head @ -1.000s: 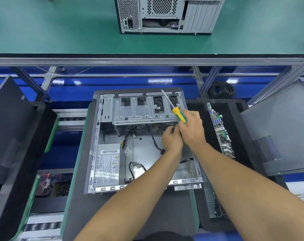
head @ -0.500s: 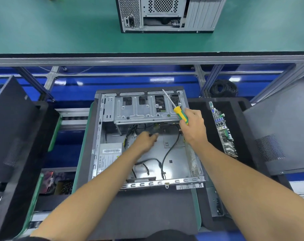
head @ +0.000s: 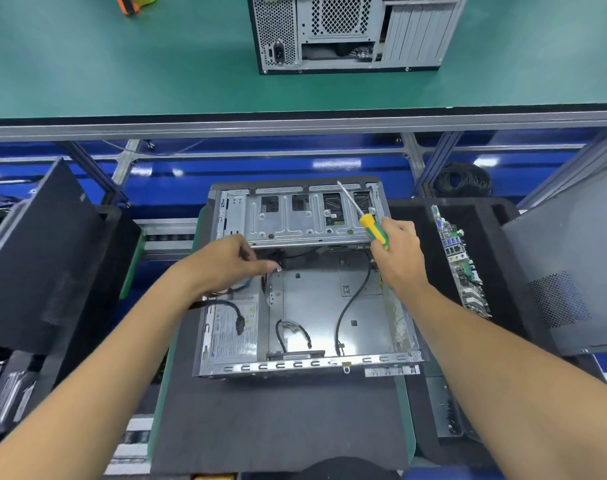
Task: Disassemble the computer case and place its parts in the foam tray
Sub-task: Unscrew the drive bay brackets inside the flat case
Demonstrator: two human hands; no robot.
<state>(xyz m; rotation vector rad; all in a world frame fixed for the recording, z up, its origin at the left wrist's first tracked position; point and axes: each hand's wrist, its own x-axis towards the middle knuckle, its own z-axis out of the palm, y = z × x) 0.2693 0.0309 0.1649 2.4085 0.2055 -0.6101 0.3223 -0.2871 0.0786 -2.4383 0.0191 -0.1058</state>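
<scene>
The left hand (head: 231, 263) was in the middle of the frame, a little to the left, inside the open computer case (head: 305, 282). Its fingers were curled and pinched a bundle of black cables (head: 271, 265) with a small white connector at the end, just under the metal drive cage (head: 295, 220). The right hand (head: 397, 258) was near the right wall of the case, and its fingers were closed around the yellow and green handle of a screwdriver (head: 369, 225). The thin metal shaft pointed to the upper left, over the drive cage.

The case lay on its side in the centre of the frame, on a dark mat (head: 278, 417), with the open side up. In its lower left corner sat the power supply (head: 231, 330) with a white label, and one black cable lay across it. More loose black cables (head: 350, 306) lay on the bare metal floor of the case.

To the right of the case was the black foam tray (head: 420, 237). A motherboard (head: 459, 261) stood on its edge in it. Further right, a grey side panel (head: 572, 265) leaned at the edge of the frame. At the left edge stood a black panel (head: 42, 258), tilted. In the upper part of the frame, a second computer case (head: 350, 32) stood on the green table (head: 122, 64) with its back side towards the camera.
</scene>
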